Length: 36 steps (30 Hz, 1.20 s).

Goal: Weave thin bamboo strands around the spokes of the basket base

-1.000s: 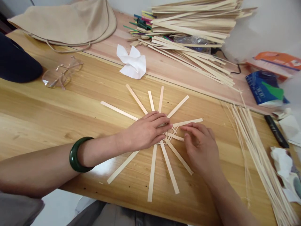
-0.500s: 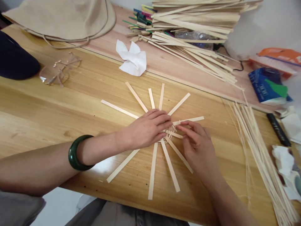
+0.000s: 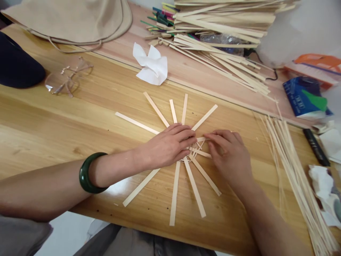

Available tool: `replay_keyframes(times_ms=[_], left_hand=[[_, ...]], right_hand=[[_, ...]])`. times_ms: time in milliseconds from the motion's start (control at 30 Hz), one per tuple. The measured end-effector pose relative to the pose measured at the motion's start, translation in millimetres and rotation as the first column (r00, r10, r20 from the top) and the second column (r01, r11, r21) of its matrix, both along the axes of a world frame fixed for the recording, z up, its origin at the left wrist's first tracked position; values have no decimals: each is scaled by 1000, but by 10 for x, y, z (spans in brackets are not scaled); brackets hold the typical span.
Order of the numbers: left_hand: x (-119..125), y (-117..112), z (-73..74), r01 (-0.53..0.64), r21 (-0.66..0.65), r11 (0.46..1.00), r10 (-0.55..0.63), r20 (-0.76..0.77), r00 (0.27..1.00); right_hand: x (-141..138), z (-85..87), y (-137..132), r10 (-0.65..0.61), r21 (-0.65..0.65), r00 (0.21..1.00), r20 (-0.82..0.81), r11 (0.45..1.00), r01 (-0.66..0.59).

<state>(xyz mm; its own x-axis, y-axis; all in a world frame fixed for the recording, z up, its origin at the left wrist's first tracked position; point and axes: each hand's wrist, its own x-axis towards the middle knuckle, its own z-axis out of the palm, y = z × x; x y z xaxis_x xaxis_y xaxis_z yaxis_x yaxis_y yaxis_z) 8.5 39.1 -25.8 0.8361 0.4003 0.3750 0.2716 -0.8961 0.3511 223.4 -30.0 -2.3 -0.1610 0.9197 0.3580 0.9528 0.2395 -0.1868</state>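
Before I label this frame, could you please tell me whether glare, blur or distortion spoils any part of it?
Head view: glare whitens the table beside the left hand's wrist; head view: the fanned strips and right hand look sharp; head view: the blue packet at the right edge is soft, washed out.

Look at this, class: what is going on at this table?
Flat strips lie fanned in a star on the table. A person's left hand lies flat on the star's middle, holding it down. The fingers of the right hand touch thin strands woven round the middle; whether they pinch one is unclear. A stack of more strips sits at the back.
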Motion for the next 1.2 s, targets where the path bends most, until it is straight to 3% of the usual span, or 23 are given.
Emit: replay_keyframes(times_ms=[67, 200, 400, 533, 933, 1067, 1200], left_hand=[[1, 0, -1, -3, 11, 1000, 3, -7, 1000], [4, 8, 9, 3, 12, 1000, -3, -9, 1000], [5, 25, 20, 22, -26, 999, -22, 0, 1000], [-1, 31, 19, 30, -30, 999, -30, 5, 1000], [5, 32, 31, 43, -36, 998, -43, 7, 999], [3, 34, 40, 48, -38, 998, -48, 2, 999], [-6, 32, 45, 46, -39, 998, -46, 0, 999]], right_hand=[[43, 36, 64, 115, 8, 982, 149, 993, -117], [147, 147, 196, 330, -100, 852, 407, 943, -317], [215, 298, 400, 543, -283, 692, 476, 839, -464], [217, 338, 427, 583, -316, 645, 494, 811, -492], [206, 293, 513, 671, -297, 558, 489, 729, -617], [239, 290, 550, 658, -269, 611, 440, 746, -609], [263, 317, 589, 684, -292, 677, 273, 729, -619]])
